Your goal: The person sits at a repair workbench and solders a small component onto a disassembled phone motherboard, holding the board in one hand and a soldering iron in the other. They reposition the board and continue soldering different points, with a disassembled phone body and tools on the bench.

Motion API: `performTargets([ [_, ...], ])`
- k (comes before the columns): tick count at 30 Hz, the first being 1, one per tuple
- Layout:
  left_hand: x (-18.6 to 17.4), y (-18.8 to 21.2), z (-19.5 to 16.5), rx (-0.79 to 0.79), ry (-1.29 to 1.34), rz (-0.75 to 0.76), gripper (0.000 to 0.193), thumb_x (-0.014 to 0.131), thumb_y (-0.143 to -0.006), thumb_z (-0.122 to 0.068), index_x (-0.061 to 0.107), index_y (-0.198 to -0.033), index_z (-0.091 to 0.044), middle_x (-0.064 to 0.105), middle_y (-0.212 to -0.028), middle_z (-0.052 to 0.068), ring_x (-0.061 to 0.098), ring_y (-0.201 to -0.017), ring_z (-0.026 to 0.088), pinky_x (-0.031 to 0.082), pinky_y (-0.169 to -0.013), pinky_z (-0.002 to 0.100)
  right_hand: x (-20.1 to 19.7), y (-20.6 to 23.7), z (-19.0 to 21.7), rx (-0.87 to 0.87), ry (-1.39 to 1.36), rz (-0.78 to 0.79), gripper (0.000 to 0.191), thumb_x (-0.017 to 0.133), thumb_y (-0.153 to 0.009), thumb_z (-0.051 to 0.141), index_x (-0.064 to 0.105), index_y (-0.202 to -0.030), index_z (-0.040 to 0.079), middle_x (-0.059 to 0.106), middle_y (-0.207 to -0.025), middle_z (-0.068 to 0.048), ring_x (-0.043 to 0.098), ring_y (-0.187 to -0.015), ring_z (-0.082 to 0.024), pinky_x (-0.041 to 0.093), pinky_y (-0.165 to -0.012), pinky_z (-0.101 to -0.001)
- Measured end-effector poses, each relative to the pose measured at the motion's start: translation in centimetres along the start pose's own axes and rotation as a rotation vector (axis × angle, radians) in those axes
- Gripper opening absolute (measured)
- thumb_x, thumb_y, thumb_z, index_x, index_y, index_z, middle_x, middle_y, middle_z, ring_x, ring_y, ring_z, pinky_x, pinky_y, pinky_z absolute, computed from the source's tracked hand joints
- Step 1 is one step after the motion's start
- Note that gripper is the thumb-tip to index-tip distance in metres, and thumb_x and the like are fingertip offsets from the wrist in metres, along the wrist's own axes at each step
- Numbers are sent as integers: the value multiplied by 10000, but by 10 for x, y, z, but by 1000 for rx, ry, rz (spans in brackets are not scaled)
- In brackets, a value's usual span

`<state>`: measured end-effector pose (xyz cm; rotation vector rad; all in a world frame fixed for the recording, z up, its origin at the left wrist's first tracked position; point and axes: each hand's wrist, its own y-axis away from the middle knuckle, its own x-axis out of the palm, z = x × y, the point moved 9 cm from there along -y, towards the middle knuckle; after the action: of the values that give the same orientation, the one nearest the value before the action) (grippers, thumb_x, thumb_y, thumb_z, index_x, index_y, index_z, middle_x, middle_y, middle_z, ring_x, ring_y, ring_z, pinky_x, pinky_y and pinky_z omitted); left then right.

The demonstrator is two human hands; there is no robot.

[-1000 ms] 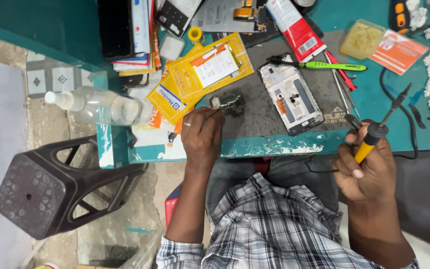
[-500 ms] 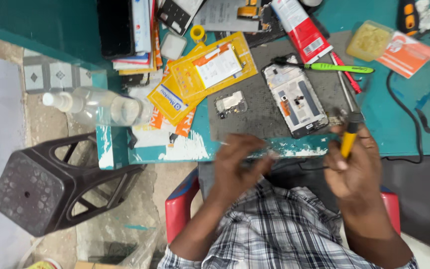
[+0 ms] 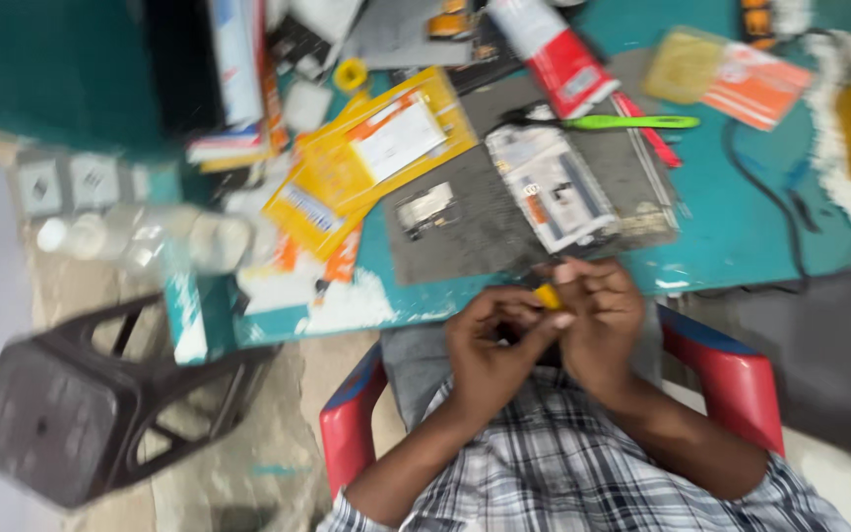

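My two hands meet just below the front edge of the teal table, over my lap. My right hand grips a small yellow-handled tool, and my left hand closes its fingers on the same yellow handle from the left. The tool's tip is hidden between the fingers. Just beyond the hands, an opened phone lies on a grey work mat. A small metal part rests on the mat to the phone's left. The image is blurred.
A green-handled brush and a red tube lie behind the phone. Yellow packets sit to the left, a clear bottle past the table's left end. A dark plastic stool stands at lower left. I sit on a red chair.
My left hand left the metal part on the mat and came back to meet my right hand. The right hand brought the yellow tool inward from the right.
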<state>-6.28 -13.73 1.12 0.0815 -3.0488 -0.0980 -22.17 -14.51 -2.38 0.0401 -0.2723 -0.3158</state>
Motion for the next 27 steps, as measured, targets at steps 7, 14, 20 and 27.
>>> performTargets([
  [7,-16,1,35,-113,139,-34,152,811,-915,-28,708,-975,67,759,-917,106,702,-826,112,573,-746,237,15,-2,27,-89,24,168,90,618,-1039,40,564,-1093,-7,747,-1067,-177,752,-1076,-222,653,-857,-346],
  [14,-32,-22,14,-135,308,-32,205,700,-973,-38,697,-1137,86,774,-1012,159,741,-949,190,594,-899,323,-54,-51,124,-701,1077,-184,61,784,-1026,36,739,-1066,40,730,-1090,-122,677,-1048,-281,521,-910,-414],
  [20,-22,-27,7,-176,267,81,285,666,-1017,-73,687,-1248,94,763,-1049,145,716,-970,169,575,-926,297,-71,-63,118,-754,1214,-192,85,803,-1069,10,750,-1116,56,749,-1092,-82,661,-1055,-262,483,-960,-408],
  [27,-8,-22,-9,-42,263,160,254,731,-977,15,697,-1223,69,711,-1053,98,712,-902,140,599,-804,257,-98,-73,100,-521,561,-149,78,717,-1120,-84,648,-1139,-52,721,-1086,-135,752,-968,-168,569,-809,-239],
])
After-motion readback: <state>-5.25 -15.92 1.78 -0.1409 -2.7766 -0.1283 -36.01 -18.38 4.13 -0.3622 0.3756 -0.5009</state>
